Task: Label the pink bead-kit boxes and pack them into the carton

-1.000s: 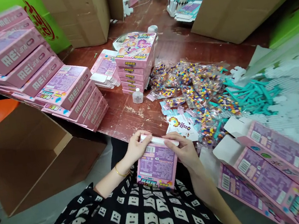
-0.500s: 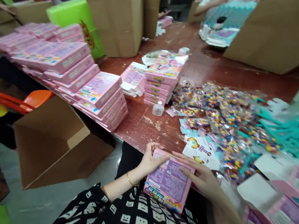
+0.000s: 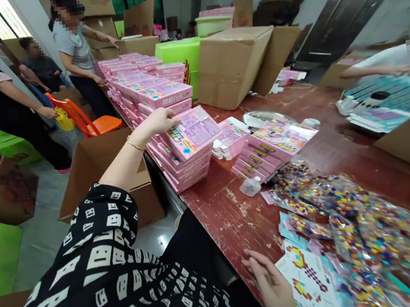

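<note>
Resting on top of the near stack [image 3: 193, 177] of pink boxes, one pink box [image 3: 197, 130] is being gripped at its left end by the left hand [image 3: 160, 121], fingers closed over the edge. The right hand [image 3: 273, 287], half open and holding nothing, is being held nearer the camera than the near stack, beside a printed sheet [image 3: 311, 284]; whether the sheet is being touched cannot be told. Items being carried by the desk [image 3: 218, 218], listed from the near stack: folded cartons [image 3: 230, 139], just right; a second stack [image 3: 266, 152] of pink boxes, farther right; one white bottle [image 3: 250, 186], also right; clear bags of coloured pieces [image 3: 333, 216], well apart to the right; further pink boxes [image 3: 158, 86], behind. Off the desk, an open cardboard carton [image 3: 89, 159] is being shown left of the near stack, and an orange chair [image 3: 104, 125] left and farther back.
</note>
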### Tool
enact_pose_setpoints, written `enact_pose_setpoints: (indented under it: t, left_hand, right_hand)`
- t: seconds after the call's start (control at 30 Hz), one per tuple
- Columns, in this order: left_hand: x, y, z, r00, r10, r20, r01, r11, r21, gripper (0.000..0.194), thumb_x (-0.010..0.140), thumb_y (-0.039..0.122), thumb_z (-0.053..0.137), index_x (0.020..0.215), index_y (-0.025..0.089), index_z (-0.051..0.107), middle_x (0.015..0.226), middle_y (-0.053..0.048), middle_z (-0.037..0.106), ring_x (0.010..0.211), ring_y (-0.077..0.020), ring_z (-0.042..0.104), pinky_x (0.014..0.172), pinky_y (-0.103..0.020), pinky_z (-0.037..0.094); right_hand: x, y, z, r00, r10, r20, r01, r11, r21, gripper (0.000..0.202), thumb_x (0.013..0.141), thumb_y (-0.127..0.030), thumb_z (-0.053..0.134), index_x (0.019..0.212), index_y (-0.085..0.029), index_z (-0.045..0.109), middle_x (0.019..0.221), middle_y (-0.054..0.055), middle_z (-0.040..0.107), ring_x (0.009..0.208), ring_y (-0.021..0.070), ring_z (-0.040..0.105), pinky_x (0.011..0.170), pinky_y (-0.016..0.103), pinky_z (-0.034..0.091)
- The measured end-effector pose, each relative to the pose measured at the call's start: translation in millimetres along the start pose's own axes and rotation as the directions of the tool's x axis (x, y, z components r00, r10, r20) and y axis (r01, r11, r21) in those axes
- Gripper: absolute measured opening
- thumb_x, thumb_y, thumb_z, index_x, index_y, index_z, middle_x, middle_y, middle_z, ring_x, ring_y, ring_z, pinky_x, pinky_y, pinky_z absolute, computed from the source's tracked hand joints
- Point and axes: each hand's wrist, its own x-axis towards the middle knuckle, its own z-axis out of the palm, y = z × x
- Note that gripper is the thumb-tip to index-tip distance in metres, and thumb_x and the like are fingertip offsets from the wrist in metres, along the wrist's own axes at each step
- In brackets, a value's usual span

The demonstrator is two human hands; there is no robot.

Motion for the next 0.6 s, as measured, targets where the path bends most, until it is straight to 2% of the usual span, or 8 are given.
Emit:
enact_pose_setpoints:
  t: [0.1,0.2,0.27,0.3,0.37,0.43,0.5,0.6]
  left_hand:
    - [7.3,10.2,15.0,0.982,0.156,-0.103,-0.094,0.888,0.45,0.043,0.086,0.034,0.064,0.121,0.009,0.065,0.127,-0.019,0.063,0.123,-0.0334,0.055,0.108,-0.051,0.037]
    - [-8.7,27.4,52.2,0.958,0.281,0.066,-0.254,0.712,0.654,0.055,0.084,0.04,0.065,0.129,0.008,0.059,0.144,-0.021,0.049,0.134,-0.0376,0.043,0.113,-0.051,0.03]
    - [-14.2,35.9,68.2,0.955,0.225,0.194,-0.296,0.652,0.699,0.049,0.087,0.038,0.059,0.125,0.007,0.06,0.138,-0.022,0.054,0.128,-0.0375,0.049,0.109,-0.049,0.035]
    - [-13.5,38.5,71.7,0.962,0.182,0.203,-0.273,0.643,0.716,0.044,0.09,0.034,0.053,0.124,0.007,0.061,0.131,-0.022,0.059,0.123,-0.0363,0.054,0.106,-0.049,0.038]
    - [-6.6,40.4,72.3,0.985,0.1,0.137,-0.169,0.648,0.743,0.039,0.093,0.028,0.044,0.124,0.01,0.06,0.121,-0.02,0.064,0.111,-0.0342,0.06,0.097,-0.049,0.044]
    - [1.0,39.8,70.0,0.997,0.041,0.071,-0.081,0.654,0.752,0.038,0.092,0.03,0.047,0.124,0.014,0.059,0.12,-0.018,0.065,0.108,-0.0344,0.061,0.092,-0.049,0.046]
    - [2.0,39.8,68.6,0.996,0.051,0.079,-0.092,0.669,0.738,0.041,0.089,0.036,0.054,0.124,0.016,0.06,0.123,-0.017,0.064,0.11,-0.0343,0.059,0.092,-0.047,0.047]
    - [-12.7,44.9,67.4,0.981,0.154,0.12,-0.194,0.72,0.666,0.047,0.09,0.043,0.055,0.126,0.012,0.059,0.126,-0.016,0.063,0.114,-0.0316,0.057,0.098,-0.044,0.043]
  right_hand:
    - [-10.7,18.9,10.5,0.999,-0.005,0.035,0.006,1.0,-0.007,0.046,0.079,-0.058,0.068,0.102,-0.019,0.072,0.111,0.012,0.072,0.091,0.0259,0.073,0.087,0.034,0.059]
    - [-22.3,27.6,17.6,1.0,0.016,0.026,-0.016,1.0,0.023,0.043,0.08,-0.056,0.068,0.102,-0.019,0.072,0.108,0.013,0.073,0.088,0.0254,0.073,0.084,0.033,0.06]
    - [-28.7,24.2,19.8,0.999,0.01,0.034,-0.011,0.999,0.039,0.041,0.08,-0.054,0.069,0.101,-0.019,0.072,0.106,0.013,0.074,0.09,0.0257,0.073,0.084,0.034,0.06]
    - [-31.1,20.8,19.8,0.999,-0.001,0.05,-0.001,0.999,0.043,0.041,0.08,-0.054,0.069,0.1,-0.019,0.073,0.105,0.013,0.074,0.091,0.0262,0.073,0.085,0.035,0.06]
    - [-34.2,14.1,18.2,0.998,-0.031,0.063,0.028,0.999,0.043,0.04,0.08,-0.055,0.069,0.097,-0.019,0.073,0.1,0.012,0.074,0.091,0.0267,0.072,0.086,0.038,0.059]
    - [-36.6,11.5,16.3,0.997,-0.048,0.053,0.047,0.999,0.024,0.04,0.079,-0.055,0.069,0.095,-0.019,0.073,0.096,0.012,0.075,0.089,0.0264,0.072,0.086,0.038,0.059]
    - [-40.3,13.1,17.1,0.998,-0.053,0.027,0.053,0.999,0.0,0.04,0.08,-0.055,0.068,0.094,-0.019,0.074,0.095,0.012,0.075,0.088,0.026,0.072,0.084,0.038,0.059]
    - [-47.0,12.8,24.3,0.998,-0.062,0.012,0.063,0.998,-0.025,0.036,0.084,-0.052,0.064,0.093,-0.018,0.073,0.095,0.012,0.075,0.087,0.026,0.072,0.08,0.038,0.059]
